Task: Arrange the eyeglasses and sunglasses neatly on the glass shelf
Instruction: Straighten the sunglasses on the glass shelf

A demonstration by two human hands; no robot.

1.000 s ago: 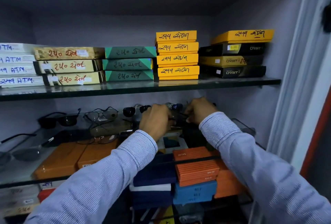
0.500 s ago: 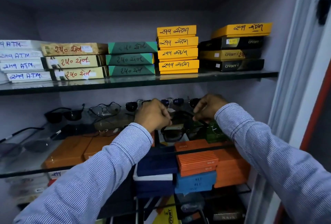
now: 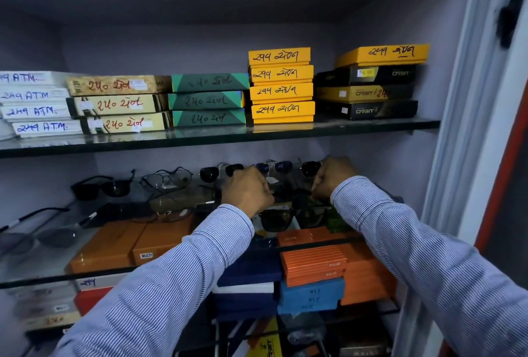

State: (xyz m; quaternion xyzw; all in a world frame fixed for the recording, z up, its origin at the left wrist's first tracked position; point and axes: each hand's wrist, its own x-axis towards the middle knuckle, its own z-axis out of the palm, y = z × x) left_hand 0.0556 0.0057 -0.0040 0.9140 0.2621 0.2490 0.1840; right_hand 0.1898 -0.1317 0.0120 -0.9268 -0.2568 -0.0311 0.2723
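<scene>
A pair of dark square sunglasses (image 3: 288, 218) hangs just above the middle glass shelf (image 3: 43, 268). My left hand (image 3: 248, 191) is closed on its left side and my right hand (image 3: 331, 178) on its right side. Along the back of the shelf stand black sunglasses (image 3: 101, 186), clear wire eyeglasses (image 3: 167, 179), round dark sunglasses (image 3: 218, 172) and blue-lens sunglasses (image 3: 271, 166). More glasses (image 3: 37, 233) lie at the shelf's left end. My fingers hide the held frame's temples.
The upper glass shelf (image 3: 217, 139) carries stacked labelled boxes: white, tan, green, yellow (image 3: 281, 85) and black. Orange, blue and navy cases (image 3: 313, 263) lie under the middle shelf. A white cabinet frame (image 3: 463, 133) bounds the right side.
Both hands have pulled the dark sunglasses forward from the back row and lowered them over the shelf. My view has tilted slightly, shifting the shelves upward.
</scene>
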